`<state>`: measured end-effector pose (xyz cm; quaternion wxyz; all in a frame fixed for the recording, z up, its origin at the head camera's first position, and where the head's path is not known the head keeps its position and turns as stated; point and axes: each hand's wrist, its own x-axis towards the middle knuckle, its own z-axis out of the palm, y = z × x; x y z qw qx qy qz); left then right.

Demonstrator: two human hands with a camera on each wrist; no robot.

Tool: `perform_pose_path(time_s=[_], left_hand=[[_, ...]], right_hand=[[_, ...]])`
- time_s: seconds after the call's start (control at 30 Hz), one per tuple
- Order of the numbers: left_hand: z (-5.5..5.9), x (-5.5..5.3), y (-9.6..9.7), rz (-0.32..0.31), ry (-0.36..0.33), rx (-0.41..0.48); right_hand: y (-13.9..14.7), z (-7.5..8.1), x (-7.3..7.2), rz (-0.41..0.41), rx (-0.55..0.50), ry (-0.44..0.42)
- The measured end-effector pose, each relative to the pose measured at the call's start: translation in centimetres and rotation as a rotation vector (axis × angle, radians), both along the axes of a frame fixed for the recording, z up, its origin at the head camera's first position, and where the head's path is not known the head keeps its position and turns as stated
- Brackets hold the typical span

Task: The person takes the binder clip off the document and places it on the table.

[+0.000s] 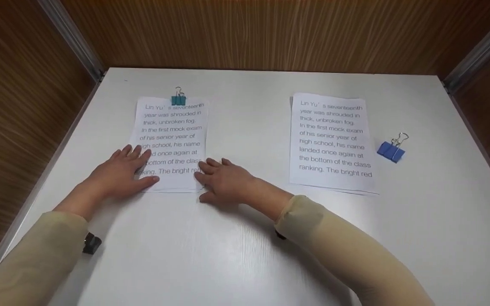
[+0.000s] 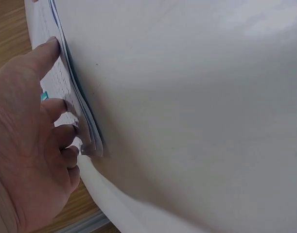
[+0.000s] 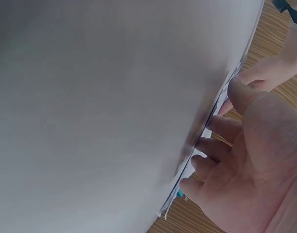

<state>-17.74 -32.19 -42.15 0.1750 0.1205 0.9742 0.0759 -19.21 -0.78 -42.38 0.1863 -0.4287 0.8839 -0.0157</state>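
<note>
A stack of printed sheets (image 1: 170, 131) lies on the left of the table, a green binder clip (image 1: 178, 100) on its top edge. My left hand (image 1: 119, 172) rests on its lower left side, fingers spread and thumb over the bottom lines of print. In the left wrist view, the layered edges of the sheets (image 2: 82, 104) show beside the left fingers. At the stack's lower right edge is my right hand (image 1: 228, 180), its fingertips touching the paper and its fingers extended. The right wrist view shows the right fingers (image 3: 214, 148) along the paper's edge.
A second stack of printed sheets (image 1: 332, 144) lies right of centre with no clip on it. Beside it is a blue binder clip (image 1: 391, 150) with its wire handles up. Wood-grain panels (image 1: 262, 34) border the white table (image 1: 236, 255) at the back and sides.
</note>
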Motion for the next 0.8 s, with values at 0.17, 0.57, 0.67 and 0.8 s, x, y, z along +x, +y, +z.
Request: perform_pose_path(time_s=[0.17,0.57,0.67,0.8], left_hand=[[0.2,0.1,1.8,-0.013,0.024,-0.017],[-0.1,0.7,7.3,-0.083,0.076,-0.05],[-0.3,0.8,8.5,-0.093,0.082,-0.047],[-0.5,1.1,9.9,-0.109,0.082,-0.031]], right_hand=[[1.7,0.3,-0.1,0.007,-0.003,0.002],[8.1,0.5,0.7,-0.007,-0.091,-0.034],[9.4,0.4,1.1,-0.011,-0.105,-0.037],[11.2,0.3,1.7,-0.015,-0.142,-0.049]])
